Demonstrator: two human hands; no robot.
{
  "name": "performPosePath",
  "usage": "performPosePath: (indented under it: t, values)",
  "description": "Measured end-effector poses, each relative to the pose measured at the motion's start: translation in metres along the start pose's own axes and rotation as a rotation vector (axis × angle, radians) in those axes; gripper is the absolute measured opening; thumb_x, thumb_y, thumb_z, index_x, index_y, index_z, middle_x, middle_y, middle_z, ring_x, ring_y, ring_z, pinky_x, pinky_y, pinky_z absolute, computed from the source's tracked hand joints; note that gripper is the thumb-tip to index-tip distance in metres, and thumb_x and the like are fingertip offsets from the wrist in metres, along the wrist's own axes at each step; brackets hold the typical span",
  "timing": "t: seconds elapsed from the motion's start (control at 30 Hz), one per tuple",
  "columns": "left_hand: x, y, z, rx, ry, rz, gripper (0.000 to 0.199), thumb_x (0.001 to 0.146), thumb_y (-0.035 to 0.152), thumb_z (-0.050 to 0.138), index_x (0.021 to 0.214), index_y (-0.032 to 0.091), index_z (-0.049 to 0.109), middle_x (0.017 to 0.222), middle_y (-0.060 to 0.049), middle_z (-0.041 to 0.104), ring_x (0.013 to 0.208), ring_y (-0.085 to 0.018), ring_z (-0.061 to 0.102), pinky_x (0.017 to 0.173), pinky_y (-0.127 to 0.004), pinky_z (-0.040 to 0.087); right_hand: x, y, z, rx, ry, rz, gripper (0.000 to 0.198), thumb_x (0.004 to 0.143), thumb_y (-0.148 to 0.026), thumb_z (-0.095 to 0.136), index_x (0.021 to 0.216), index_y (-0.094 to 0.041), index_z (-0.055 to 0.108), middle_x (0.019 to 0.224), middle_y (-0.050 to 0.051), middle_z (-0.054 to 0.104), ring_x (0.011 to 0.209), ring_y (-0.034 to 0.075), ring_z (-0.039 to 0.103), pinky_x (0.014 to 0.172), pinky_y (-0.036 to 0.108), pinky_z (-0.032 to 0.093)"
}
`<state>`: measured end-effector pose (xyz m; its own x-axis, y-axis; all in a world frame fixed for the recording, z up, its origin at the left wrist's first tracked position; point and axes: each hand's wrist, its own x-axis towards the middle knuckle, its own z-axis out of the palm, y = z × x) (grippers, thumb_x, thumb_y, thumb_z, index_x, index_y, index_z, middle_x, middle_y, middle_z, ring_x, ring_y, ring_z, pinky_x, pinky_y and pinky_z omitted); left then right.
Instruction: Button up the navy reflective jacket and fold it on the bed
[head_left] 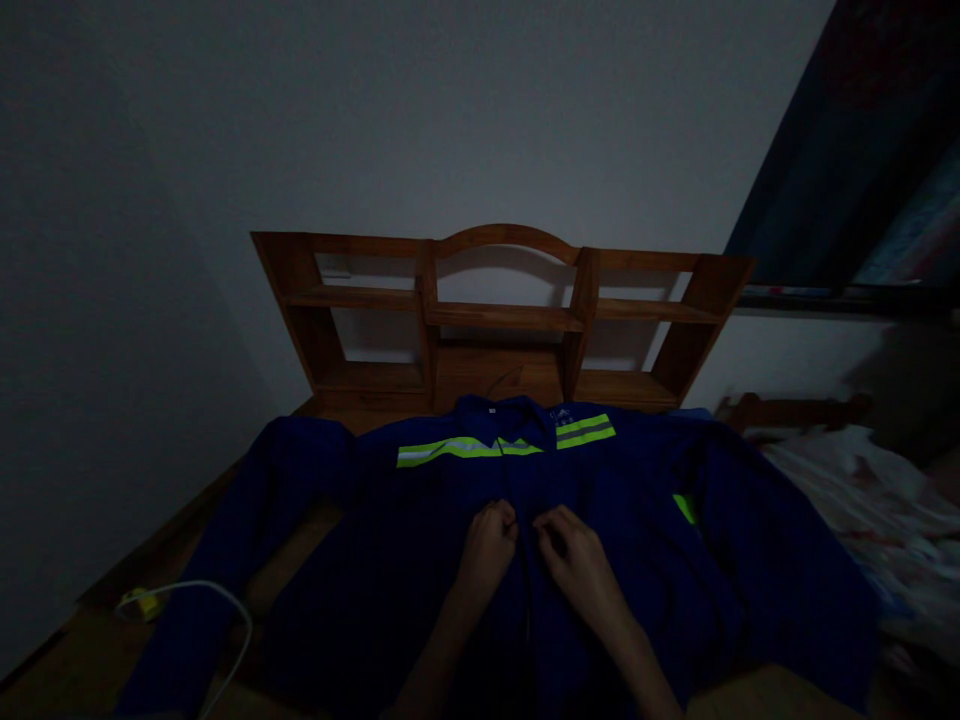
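A dark blue work jacket (pixel 600 500) with yellow-green and silver reflective strips lies spread over the desk, its collar toward the shelf and its sleeves out to both sides. Over its front opening, just left of the middle line, my left hand (pixel 490 545) has its fingers curled and pressed together at the cloth. Across that line my right hand (pixel 577 555) is pinched in the same way, thumb against the fingers. The dim light hides what, if anything, lies between the fingertips; they appear to be at the jacket's front edges.
A wooden shelf unit (pixel 506 318) with an arched top stands behind the jacket against the wall. A white cable (pixel 244 625) and a small yellow object (pixel 142 603) are at lower left. On the right are pale crumpled fabric or plastic (pixel 862 480) and a dark window (pixel 847 170).
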<state>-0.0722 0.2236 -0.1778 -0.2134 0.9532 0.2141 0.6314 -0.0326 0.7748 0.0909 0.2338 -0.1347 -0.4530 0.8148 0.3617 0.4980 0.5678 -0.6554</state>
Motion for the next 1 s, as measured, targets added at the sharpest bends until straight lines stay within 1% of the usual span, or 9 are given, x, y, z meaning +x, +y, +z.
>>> performPosePath:
  t: [0.13,0.27,0.37,0.47,0.57,0.63,0.7,0.87,1.0]
  values:
    - [0.002,-0.002,-0.001,-0.112,-0.032,-0.063,0.010,0.077,0.016,0.052,0.073,0.017,0.060,0.070,-0.002,0.064,0.067,-0.015,0.062,0.062,-0.024,0.043,-0.001,0.010,0.023,-0.055,-0.003,0.017,0.024,0.088,-0.016,0.042,0.095,-0.020,0.065,0.093,0.005,0.061,0.082,0.016,0.061,0.079,0.027,0.047]
    - [0.007,-0.001,0.002,-0.335,-0.048,-0.153,0.010,0.079,0.024,0.051,0.074,0.017,0.056,0.060,0.001,0.060,0.051,-0.013,0.059,0.050,-0.023,0.043,-0.005,0.019,0.030,0.068,0.035,0.025,0.028,0.091,-0.022,0.043,0.102,-0.020,0.068,0.093,0.006,0.062,0.085,0.017,0.061,0.081,0.028,0.047]
    - [0.011,0.003,0.008,-0.456,-0.010,-0.120,0.012,0.081,0.028,0.050,0.078,0.017,0.055,0.065,0.000,0.063,0.056,-0.014,0.063,0.054,-0.023,0.048,-0.003,0.030,0.025,0.259,0.077,0.077,0.031,0.092,-0.030,0.045,0.110,-0.020,0.067,0.095,0.007,0.064,0.087,0.018,0.061,0.081,0.029,0.048]
    - [0.009,0.004,0.015,-0.474,0.024,-0.100,0.017,0.084,0.032,0.048,0.082,0.017,0.056,0.070,-0.001,0.065,0.061,-0.014,0.064,0.057,-0.024,0.048,0.001,0.039,0.017,0.445,0.129,0.145,0.036,0.090,-0.039,0.048,0.115,-0.020,0.065,0.104,0.008,0.064,0.095,0.019,0.059,0.083,0.031,0.048]
    - [0.003,0.001,0.021,-0.438,0.071,-0.089,0.019,0.086,0.032,0.047,0.082,0.017,0.057,0.071,-0.002,0.065,0.065,-0.014,0.064,0.060,-0.023,0.047,0.005,0.041,0.010,0.522,0.082,0.163,0.037,0.089,-0.041,0.051,0.116,-0.020,0.065,0.106,0.008,0.063,0.089,0.017,0.059,0.075,0.028,0.049]
    - [-0.002,-0.001,0.023,-0.411,0.109,-0.073,0.019,0.087,0.031,0.045,0.083,0.017,0.058,0.072,-0.001,0.064,0.067,-0.014,0.063,0.062,-0.023,0.047,0.008,0.037,0.010,0.506,0.017,0.127,0.035,0.088,-0.040,0.053,0.112,-0.020,0.067,0.103,0.007,0.063,0.085,0.015,0.059,0.071,0.025,0.048]
    - [-0.005,-0.002,0.023,-0.404,0.131,-0.068,0.018,0.087,0.029,0.045,0.085,0.017,0.058,0.074,-0.001,0.064,0.070,-0.014,0.063,0.064,-0.023,0.047,0.012,0.033,0.012,0.458,0.002,0.089,0.031,0.087,-0.038,0.054,0.106,-0.019,0.070,0.100,0.006,0.063,0.084,0.015,0.058,0.072,0.025,0.047]
    - [-0.004,0.001,0.019,-0.477,0.106,-0.056,0.014,0.085,0.025,0.047,0.086,0.017,0.058,0.081,-0.003,0.066,0.079,-0.015,0.065,0.074,-0.024,0.048,0.017,0.028,0.023,0.330,0.117,0.117,0.027,0.087,-0.035,0.052,0.099,-0.018,0.069,0.087,0.005,0.065,0.072,0.014,0.058,0.066,0.024,0.046]
    - [-0.003,0.002,0.019,-0.475,0.126,-0.084,0.012,0.083,0.024,0.050,0.086,0.017,0.058,0.082,-0.004,0.067,0.080,-0.016,0.065,0.075,-0.025,0.049,0.015,0.029,0.026,0.291,0.154,0.123,0.023,0.085,-0.034,0.054,0.096,-0.017,0.065,0.086,0.005,0.064,0.071,0.014,0.059,0.066,0.024,0.046]
